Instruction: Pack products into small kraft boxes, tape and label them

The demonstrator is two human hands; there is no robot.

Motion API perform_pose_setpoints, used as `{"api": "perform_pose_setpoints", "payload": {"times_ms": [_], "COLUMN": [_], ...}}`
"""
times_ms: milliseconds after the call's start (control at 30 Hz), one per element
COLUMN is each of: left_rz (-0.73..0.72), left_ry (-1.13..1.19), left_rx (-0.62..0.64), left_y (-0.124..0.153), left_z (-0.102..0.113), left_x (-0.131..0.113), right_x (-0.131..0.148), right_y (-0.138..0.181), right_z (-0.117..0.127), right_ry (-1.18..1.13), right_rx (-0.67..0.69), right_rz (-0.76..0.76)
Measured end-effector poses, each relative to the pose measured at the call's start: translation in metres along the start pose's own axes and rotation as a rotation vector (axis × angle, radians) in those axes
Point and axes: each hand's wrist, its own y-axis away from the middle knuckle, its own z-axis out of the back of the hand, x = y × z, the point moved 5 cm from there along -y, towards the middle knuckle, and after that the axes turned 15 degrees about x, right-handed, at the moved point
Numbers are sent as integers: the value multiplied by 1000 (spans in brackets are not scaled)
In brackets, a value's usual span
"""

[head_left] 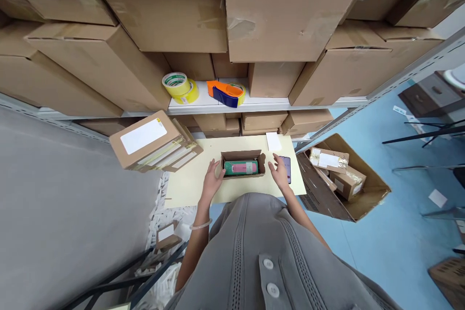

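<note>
A small open cardboard box [242, 156] sits on the pale yellow table top [189, 189]. Inside it lies a green item with a pink label [241, 168]. My left hand [211, 178] rests at the box's left end, fingers spread and touching the flap. My right hand [280, 171] hovers just right of the box, fingers apart, holding nothing. Under and behind my right hand lies a dark phone [287, 167]. A white slip of paper [273, 141] lies at the table's far edge.
Sealed labelled boxes [150, 144] are stacked at the table's left. On the shelf behind sit yellow tape rolls [180, 86] and an orange-blue tape dispenser [225, 93], among large cartons. An open carton [363, 203] with small parcels stands on the blue floor to the right.
</note>
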Motion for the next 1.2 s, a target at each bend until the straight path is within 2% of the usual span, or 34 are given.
{"api": "perform_pose_setpoints", "payload": {"times_ms": [133,200,333,500,667,733,833,1000,1200], "left_rz": [82,72,71,145,134,100,94,104,42], "left_ry": [19,44,23,-119,-169,-171,-118,49,52], "left_rx": [167,227,197,202,280,263,168,11,40], "left_y": [7,5,-5,-15,-16,-13,-6,3,-6], "left_z": [-9,-19,-33,-35,-33,-33,-35,-41,-45], "left_x": [21,22,13,5,7,9,14,28,37], "right_x": [-20,-21,-8,0,-4,-7,-12,-16,-17], "right_y": [17,22,21,9,10,12,13,11,11], "right_z": [-11,-24,-40,-37,-39,-41,-41,-44,-49], "right_ry": [-29,-9,182,399,287,235,190,320,507], "right_rx": [154,271,417,390,288,248,196,252,335], "right_rz": [-124,-116,-19,-18,-17,15,67,64,17]}}
